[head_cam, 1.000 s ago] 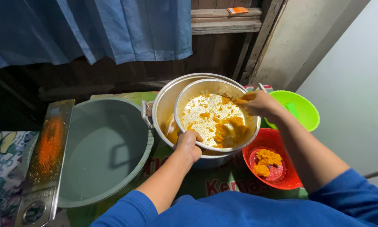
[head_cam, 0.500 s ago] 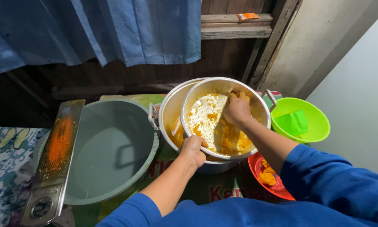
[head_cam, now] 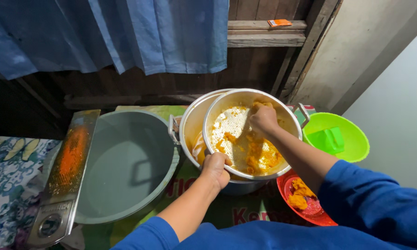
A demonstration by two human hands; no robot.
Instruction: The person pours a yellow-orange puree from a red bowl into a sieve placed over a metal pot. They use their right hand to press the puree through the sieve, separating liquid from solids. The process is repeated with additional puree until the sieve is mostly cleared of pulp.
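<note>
A metal colander [head_cam: 227, 99] with orange pulp inside rests tilted on top of a large metal pot [head_cam: 190, 125]. My left hand [head_cam: 216, 167] grips the colander's near rim. My right hand [head_cam: 264, 119] is inside the colander, fingers closed, pressing into the orange pulp [head_cam: 252, 153] near the far side. Orange liquid shows in the pot beneath the colander.
A big grey bucket [head_cam: 125, 162] stands left of the pot, with a long metal grater [head_cam: 67, 171] stained orange lying across its left rim. A green bowl [head_cam: 347, 139] holding a green scoop sits at right; a red bowl [head_cam: 285, 183] with orange pulp lies below it. Blue curtain hangs behind.
My right hand left the colander's far right rim, entered the bowl and now presses on the pulp. The left hand kept its hold on the near rim.
</note>
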